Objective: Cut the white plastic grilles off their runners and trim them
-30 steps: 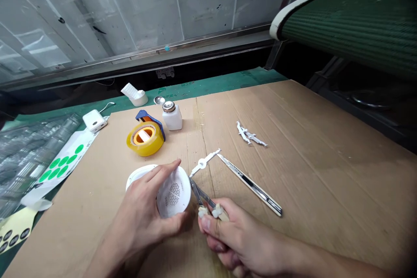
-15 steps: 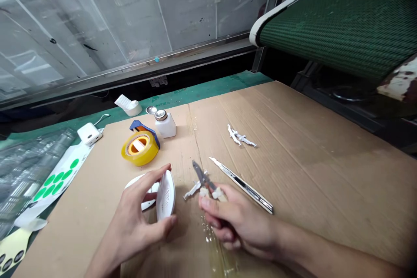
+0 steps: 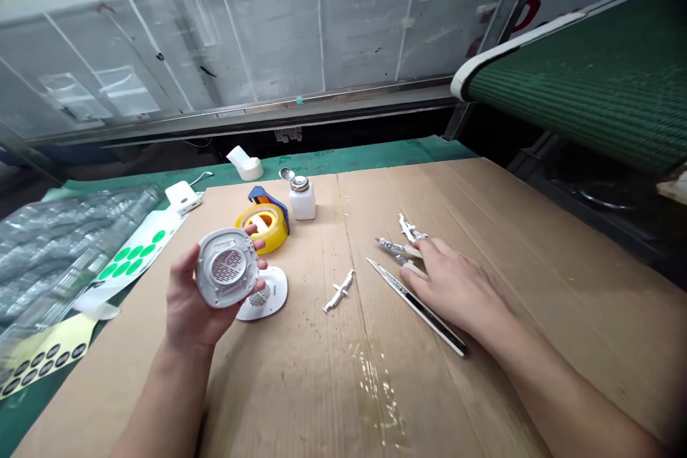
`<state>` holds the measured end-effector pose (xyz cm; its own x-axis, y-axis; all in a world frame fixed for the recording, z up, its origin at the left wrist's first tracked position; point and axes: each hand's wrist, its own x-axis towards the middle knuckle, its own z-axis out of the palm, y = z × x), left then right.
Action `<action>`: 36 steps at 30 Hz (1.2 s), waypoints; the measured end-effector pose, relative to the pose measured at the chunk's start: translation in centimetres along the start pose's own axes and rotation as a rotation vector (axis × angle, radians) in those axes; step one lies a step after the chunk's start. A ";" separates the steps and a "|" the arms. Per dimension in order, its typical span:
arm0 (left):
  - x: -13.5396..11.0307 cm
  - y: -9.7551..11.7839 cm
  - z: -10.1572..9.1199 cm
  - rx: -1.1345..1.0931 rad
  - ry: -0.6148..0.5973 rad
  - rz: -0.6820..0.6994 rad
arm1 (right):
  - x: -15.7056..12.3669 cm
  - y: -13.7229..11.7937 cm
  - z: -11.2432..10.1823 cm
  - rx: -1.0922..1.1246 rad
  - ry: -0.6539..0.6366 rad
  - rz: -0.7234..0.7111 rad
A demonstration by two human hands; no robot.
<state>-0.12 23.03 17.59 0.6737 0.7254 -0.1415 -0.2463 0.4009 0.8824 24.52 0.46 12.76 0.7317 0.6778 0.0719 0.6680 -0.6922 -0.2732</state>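
The left hand [image 3: 212,293] held a round white plastic housing [image 3: 221,267] up above the cardboard, its grilled face tilted toward the camera. The fingers curled around the far rim and the thumb pressed the near edge, so the grip was firm and closed on the housing. The housing and fingertips partly hid a yellow tape roll [image 3: 262,227], which stood just behind them with a blue dispenser piece [image 3: 267,200] against its back. A round white cover [image 3: 262,293] with a small grille lay flat on the cardboard [image 3: 483,372], just below the left hand. The right hand [image 3: 456,283] rested palm down well to the right, its fingers nearly straight, slightly apart and not curled around anything. Their tips lay at small snips [image 3: 391,247], beside a white plastic sprue [image 3: 411,227]. A utility knife [image 3: 416,306] lay diagonally just under that hand, and a second white sprue [image 3: 340,291] lay between the knife and the cover. Farther back stood a white bottle [image 3: 302,199] with a metal top, and its metal lid [image 3: 286,173] lay behind it. To the left were a white charger [image 3: 182,197], a sheet of green dots [image 3: 134,255], clear plastic wrap [image 3: 69,250] and a label sheet of dark dots [image 3: 46,361]. A green belt [image 3: 580,79] ran along the upper right.
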 end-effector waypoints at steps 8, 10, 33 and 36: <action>0.0 1.9 -3.7 1.069 -0.104 0.216 | -1.8 -2.7 0.2 -0.048 0.142 -0.439; -0.2 2.2 -3.8 1.370 -0.145 0.252 | -2.7 -4.8 0.9 -0.049 0.077 -0.648; 0.2 -0.4 -2.3 1.341 -0.266 0.321 | 1.2 -2.6 -3.2 -0.165 -0.006 -0.348; -0.3 -1.1 -1.4 0.813 -0.340 0.220 | -0.8 -3.2 -1.7 -0.186 -0.099 -0.403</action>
<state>-1.03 23.11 16.05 0.8704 0.4832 0.0943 0.0869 -0.3392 0.9367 22.03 1.68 15.18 0.3974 0.9166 0.0426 0.9166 -0.3944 -0.0648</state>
